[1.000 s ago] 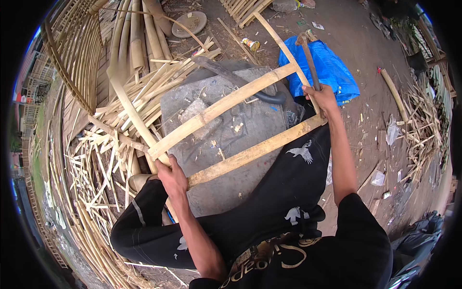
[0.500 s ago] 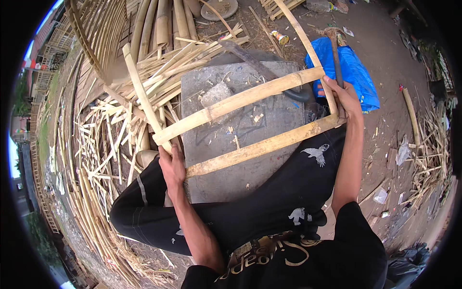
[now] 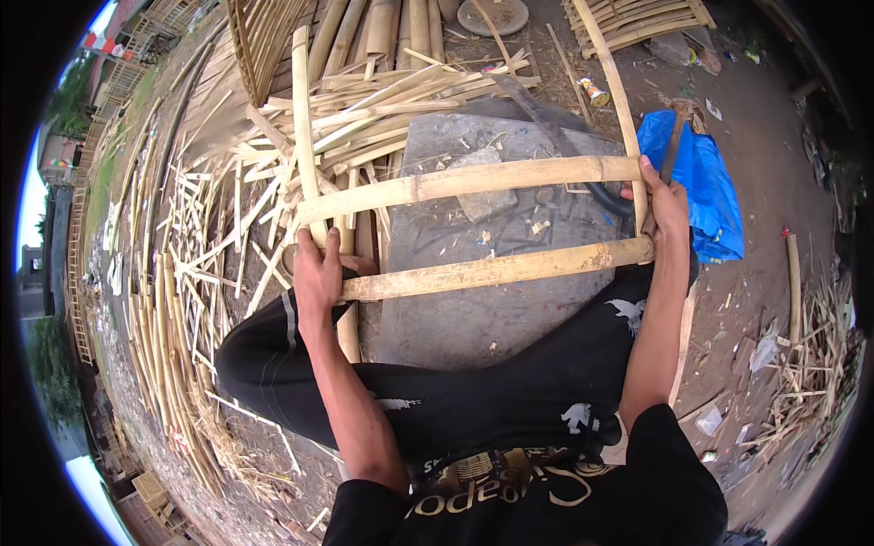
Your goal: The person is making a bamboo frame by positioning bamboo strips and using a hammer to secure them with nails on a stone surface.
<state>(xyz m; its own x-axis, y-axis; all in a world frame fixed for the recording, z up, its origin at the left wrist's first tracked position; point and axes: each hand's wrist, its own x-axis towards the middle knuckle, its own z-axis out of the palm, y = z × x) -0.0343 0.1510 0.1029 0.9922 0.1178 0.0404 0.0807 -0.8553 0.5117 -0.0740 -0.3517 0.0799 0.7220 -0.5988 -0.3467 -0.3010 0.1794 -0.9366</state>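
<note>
Both hands hold a ladder-like bamboo frame, made of two long strips joined by two crosspieces. My left hand (image 3: 319, 273) is closed on the left strip (image 3: 304, 118), just under the end of the far crosspiece (image 3: 473, 179). The near crosspiece (image 3: 510, 268) spans above my lap, its left end beside that hand. My right hand (image 3: 667, 209) is wrapped round the right strip (image 3: 612, 73) between the two crosspieces. Beyond that hand, a dark-handled tool with a rusty head (image 3: 675, 141) lies against a blue plastic sheet (image 3: 715, 196); its lower end is hidden.
Under the frame lies a worn grey board (image 3: 437, 328) with a flat stone (image 3: 482, 187) and bamboo chips. A dark curved tool (image 3: 537, 118) with a black handle crosses its far edge. Split bamboo strips (image 3: 364, 123) pile up at the left, and bamboo scraps (image 3: 819, 355) lie far right.
The frame has turned so its crosspieces lie more level, with its left end swung away from me. Both hands keep their grip. The whole view has shifted, moving the surroundings rightward and down.
</note>
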